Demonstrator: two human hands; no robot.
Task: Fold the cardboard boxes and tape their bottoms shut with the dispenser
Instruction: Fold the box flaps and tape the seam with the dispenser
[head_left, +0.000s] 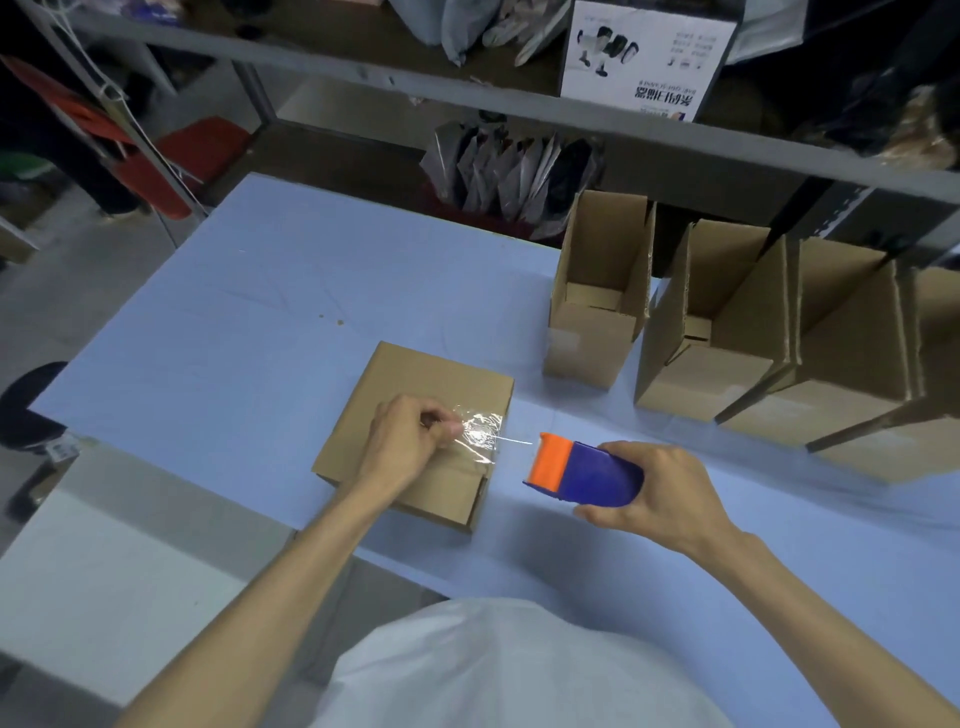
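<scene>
right hand (657, 493) wrapped around blue-and-orange tape dispenser (584, 470), held just above the pale blue tabletop (234, 322), orange end toward 9 o'clock. at 9 o'clock of it, flipped cardboard box (415, 431) lies bottom-up near the tabletop's front edge. left hand (410, 436) rests on the box, fingers pinched on crinkled clear tape (480, 431) over the seam; a thin strand runs to the dispenser. at 1–2 o'clock, open assembled boxes (727, 322) stand in a row. beyond, metal shelf (467, 98).
</scene>
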